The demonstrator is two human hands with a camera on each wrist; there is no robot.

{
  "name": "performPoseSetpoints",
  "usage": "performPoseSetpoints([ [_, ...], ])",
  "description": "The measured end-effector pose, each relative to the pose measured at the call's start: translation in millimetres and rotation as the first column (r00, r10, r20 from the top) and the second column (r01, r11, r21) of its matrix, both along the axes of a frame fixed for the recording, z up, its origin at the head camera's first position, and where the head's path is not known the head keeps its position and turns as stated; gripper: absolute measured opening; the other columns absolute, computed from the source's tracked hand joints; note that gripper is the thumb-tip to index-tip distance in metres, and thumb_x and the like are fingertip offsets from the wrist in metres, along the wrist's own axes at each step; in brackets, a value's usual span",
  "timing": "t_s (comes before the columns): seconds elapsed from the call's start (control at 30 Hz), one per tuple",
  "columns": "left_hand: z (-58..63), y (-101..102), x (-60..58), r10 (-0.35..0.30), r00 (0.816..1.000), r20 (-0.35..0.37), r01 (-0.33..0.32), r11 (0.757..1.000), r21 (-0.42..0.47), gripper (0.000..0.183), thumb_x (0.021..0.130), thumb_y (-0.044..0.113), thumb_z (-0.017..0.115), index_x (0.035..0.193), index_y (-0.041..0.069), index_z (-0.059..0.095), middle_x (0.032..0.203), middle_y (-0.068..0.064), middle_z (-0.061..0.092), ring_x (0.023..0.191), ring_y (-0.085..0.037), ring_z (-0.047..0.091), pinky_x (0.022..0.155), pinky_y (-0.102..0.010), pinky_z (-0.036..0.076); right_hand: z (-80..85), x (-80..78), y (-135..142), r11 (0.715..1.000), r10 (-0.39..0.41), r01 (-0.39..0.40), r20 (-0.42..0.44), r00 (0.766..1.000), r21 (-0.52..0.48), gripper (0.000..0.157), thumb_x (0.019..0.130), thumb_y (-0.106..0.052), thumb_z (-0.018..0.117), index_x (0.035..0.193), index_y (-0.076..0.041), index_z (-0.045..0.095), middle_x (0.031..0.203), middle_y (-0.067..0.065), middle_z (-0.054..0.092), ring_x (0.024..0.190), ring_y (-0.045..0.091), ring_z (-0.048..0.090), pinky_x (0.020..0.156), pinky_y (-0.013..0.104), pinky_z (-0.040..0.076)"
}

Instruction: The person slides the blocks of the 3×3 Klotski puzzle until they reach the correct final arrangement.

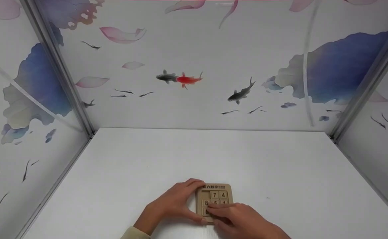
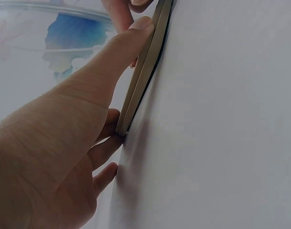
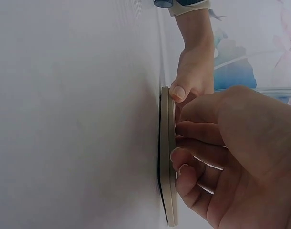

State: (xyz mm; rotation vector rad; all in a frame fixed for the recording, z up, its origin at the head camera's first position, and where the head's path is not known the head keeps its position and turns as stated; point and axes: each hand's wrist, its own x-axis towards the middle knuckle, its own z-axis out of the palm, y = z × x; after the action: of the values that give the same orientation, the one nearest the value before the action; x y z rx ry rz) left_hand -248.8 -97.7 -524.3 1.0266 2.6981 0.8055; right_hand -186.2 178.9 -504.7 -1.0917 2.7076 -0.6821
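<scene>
A wooden sliding number puzzle (image 1: 227, 189) lies near the front of the table, with 7 and 4 in its upper row and a gap at upper left. Tiles 8, 5, 1 and 6 show partly below; the lower right is hidden under the right hand. My left hand (image 1: 175, 200) holds the frame, thumb at the near edge and fingers at the far corner. In the left wrist view, the puzzle's side edge (image 2: 141, 81) shows between them. My right hand (image 1: 242, 217) touches the tiles with its fingertips, other fingers bent loosely, as the right wrist view (image 3: 250, 157) shows.
The white table (image 1: 210, 152) spreads around the puzzle. Panels with painted fish, petals and blue leaves stand at the back (image 1: 210, 49), left and right. Metal posts (image 1: 61, 66) mark the back corners.
</scene>
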Motion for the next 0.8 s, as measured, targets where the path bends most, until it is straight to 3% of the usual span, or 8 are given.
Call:
performPoseSetpoints([
  [0.23, -0.6, -0.7, -0.6, -0.001, 1.000, -0.008, 0.001, 1.000, -0.003, 0.113, 0.073, 0.084, 0.083, 0.163, 0.028, 0.046, 0.161, 0.016, 0.049, 0.145, -0.014, 0.054, 0.125, -0.047, 0.046, -0.8, 0.2, -1.1, 1.000, -0.019, 0.019, 0.002, 1.000, 0.000, 0.041, 0.110, -0.034, 0.062, 0.150, -0.025, 0.067, 0.151, -0.006, 0.066, 0.132, 0.015, 0.069, 0.101, 0.040, 0.064],
  [0.47, -0.1, -0.9, -0.4, -0.001, 1.000, 0.004, 0.001, 1.000, -0.003, 0.112, 0.074, 0.082, 0.084, 0.163, 0.027, 0.046, 0.162, 0.015, 0.049, 0.147, -0.015, 0.053, 0.127, -0.047, 0.044, -0.6, -2.0, -4.5, 0.996, -0.086, 0.087, 0.067, 0.994, 0.000, 0.043, 0.108, -0.039, 0.065, 0.150, -0.028, 0.066, 0.147, -0.011, 0.068, 0.122, 0.003, 0.066, 0.100, 0.037, 0.063],
  [0.67, 0.0, -0.5, -0.8, -0.002, 1.000, 0.012, 0.002, 1.000, -0.002, 0.112, 0.074, 0.083, 0.083, 0.164, 0.027, 0.045, 0.163, 0.016, 0.048, 0.148, -0.015, 0.052, 0.128, -0.047, 0.043, 3.1, -3.1, -1.5, 0.985, -0.170, 0.170, 0.027, 0.985, 0.012, 0.046, 0.107, -0.044, 0.066, 0.149, -0.026, 0.067, 0.145, -0.009, 0.070, 0.119, 0.006, 0.067, 0.098, 0.043, 0.063],
  [0.8, 0.2, -0.7, -0.9, -0.002, 1.000, 0.023, 0.002, 1.000, 0.000, 0.112, 0.075, 0.083, 0.082, 0.165, 0.027, 0.044, 0.163, 0.017, 0.047, 0.149, -0.015, 0.051, 0.128, -0.047, 0.043, 4.8, -4.2, 0.1, 0.978, -0.208, 0.208, 0.013, 0.978, 0.023, 0.047, 0.106, -0.043, 0.067, 0.148, -0.021, 0.068, 0.139, -0.006, 0.073, 0.108, 0.005, 0.066, 0.087, 0.039, 0.062],
])
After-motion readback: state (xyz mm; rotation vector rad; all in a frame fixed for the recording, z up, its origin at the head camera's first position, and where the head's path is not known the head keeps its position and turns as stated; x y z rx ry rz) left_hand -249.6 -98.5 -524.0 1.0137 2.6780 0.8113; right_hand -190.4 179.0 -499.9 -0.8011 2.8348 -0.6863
